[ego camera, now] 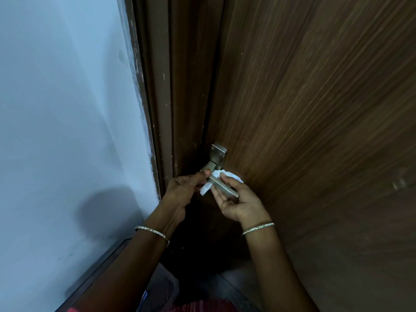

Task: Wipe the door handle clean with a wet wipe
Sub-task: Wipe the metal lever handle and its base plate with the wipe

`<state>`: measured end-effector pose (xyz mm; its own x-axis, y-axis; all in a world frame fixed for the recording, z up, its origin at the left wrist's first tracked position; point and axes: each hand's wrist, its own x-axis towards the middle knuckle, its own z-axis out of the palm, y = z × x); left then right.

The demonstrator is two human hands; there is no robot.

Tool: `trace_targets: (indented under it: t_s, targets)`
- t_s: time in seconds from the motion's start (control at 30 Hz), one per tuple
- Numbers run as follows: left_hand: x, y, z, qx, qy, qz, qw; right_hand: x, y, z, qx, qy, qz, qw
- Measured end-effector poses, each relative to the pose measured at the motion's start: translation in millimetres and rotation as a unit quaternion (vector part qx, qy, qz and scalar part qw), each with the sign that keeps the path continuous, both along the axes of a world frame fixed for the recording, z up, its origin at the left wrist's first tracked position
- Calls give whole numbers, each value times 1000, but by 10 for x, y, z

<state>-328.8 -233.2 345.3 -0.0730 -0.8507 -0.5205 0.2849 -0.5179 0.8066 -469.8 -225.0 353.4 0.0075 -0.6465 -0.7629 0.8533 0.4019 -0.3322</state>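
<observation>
Fingers [227,179] of the right hand [238,204] are pinching the crumpled white wet wipe [213,180] against the brushed-metal lever door handle [221,186], which is projecting from the dark wood-grain door [315,109] near its latch edge. The wipe is wrapping partly around the bar, apparently so one stroke can cover several faces. The left hand [182,190] is closing its thumb and fingers on the handle's neck and the wipe's near corner, probably to steady the lever against turning; how firmly is hard to tell in the dim light. The square metal backplate [218,151] above is sitting uncovered. The pale blue wall [67,109] is flanking the brown door frame [162,97].
</observation>
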Motion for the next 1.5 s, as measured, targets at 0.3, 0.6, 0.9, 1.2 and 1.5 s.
trace_targets:
  t_s: [0.3, 0.6, 0.9, 1.2, 1.5]
  targets:
    - [-27, 19, 18, 0, 7, 10, 1000, 158, 26, -391, -48, -114, -80, 989]
    - [-6, -14, -19, 5, -10, 14, 1000, 209, -47, -527, -21, -93, -82, 992]
    - [-15, -20, -78, -11, 19, 31, 999, 382, -104, -463, -40, -152, -73, 985]
    - [36, -64, -172, -9, 15, 7, 1000, 104, 83, -297, -88, -80, -51, 992]
    - [45, -52, -135, 9, -15, -13, 1000, -5, 606, -240, -156, 261, -152, 941]
